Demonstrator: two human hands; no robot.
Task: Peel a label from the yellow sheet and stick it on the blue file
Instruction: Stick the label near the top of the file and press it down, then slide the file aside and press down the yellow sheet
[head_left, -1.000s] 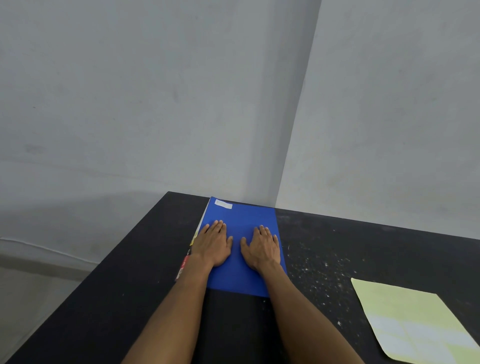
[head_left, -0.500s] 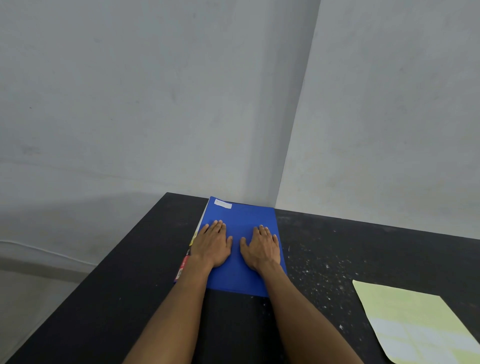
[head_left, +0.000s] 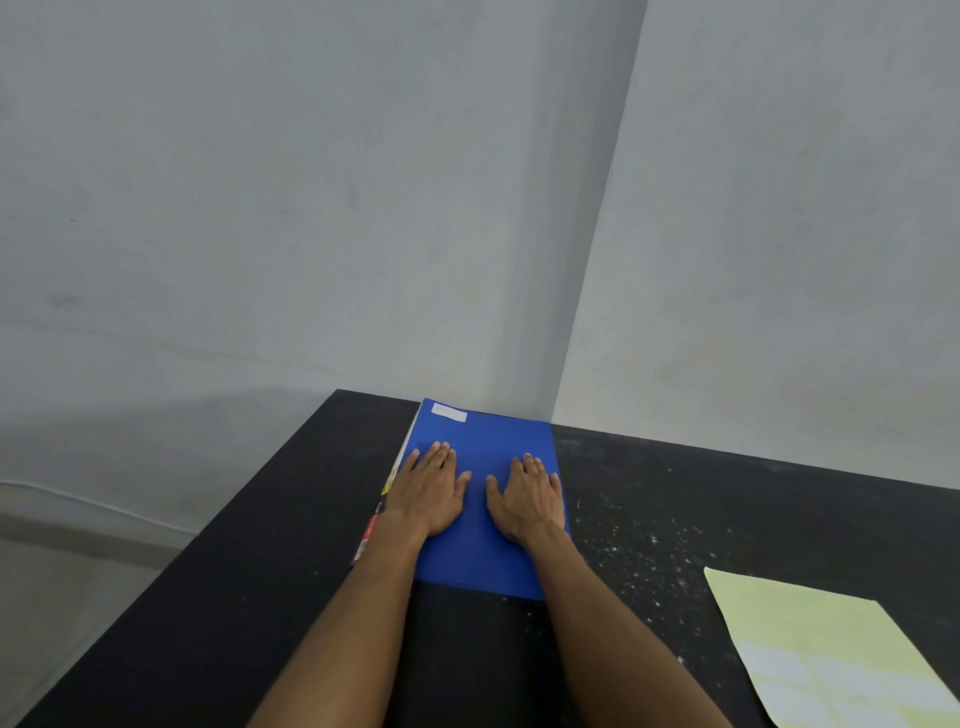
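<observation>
One blue file (head_left: 485, 519) on black desk (head_left: 234, 597), white label (head_left: 449, 413) stuck beyond left grip (head_left: 431, 488). Left and right grip (head_left: 527, 496): both flat, released, palms on file (grasping nothing). Yellow sheet (head_left: 826, 649): well right of right grip.

One blue file (head_left: 488, 519) lies on the one black worktop (head_left: 208, 597). One white label (head_left: 449, 413) sits at the file's far left corner. Two hands, the left hand (head_left: 428, 493) and the right hand (head_left: 527, 501), lie on the file. One yellow sheet (head_left: 810, 639) lies right of the file.
</observation>
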